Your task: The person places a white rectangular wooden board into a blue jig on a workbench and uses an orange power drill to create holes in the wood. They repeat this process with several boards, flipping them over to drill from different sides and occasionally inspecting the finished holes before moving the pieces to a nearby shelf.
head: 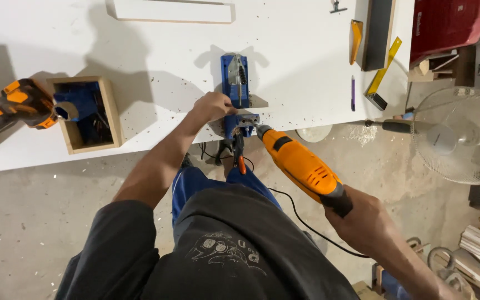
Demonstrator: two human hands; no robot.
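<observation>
A blue drilling jig [234, 83] is clamped at the front edge of the white workbench [156, 55], over a small grey workpiece [256, 102]. My left hand [212, 105] presses down on the jig and the piece beside it. My right hand [365, 222] grips the black handle of an orange corded drill [301, 165]. The drill's bit points into the lower part of the jig [246, 120]. Wood chips lie scattered around the jig.
A wooden box [109, 111] with blue contents stands at the left, next to another orange power tool [12, 105]. A white board [173, 11], yellow square [384, 66], purple pen [353, 93] and dark bar [378, 33] lie farther back. A fan [462, 136] stands at the right.
</observation>
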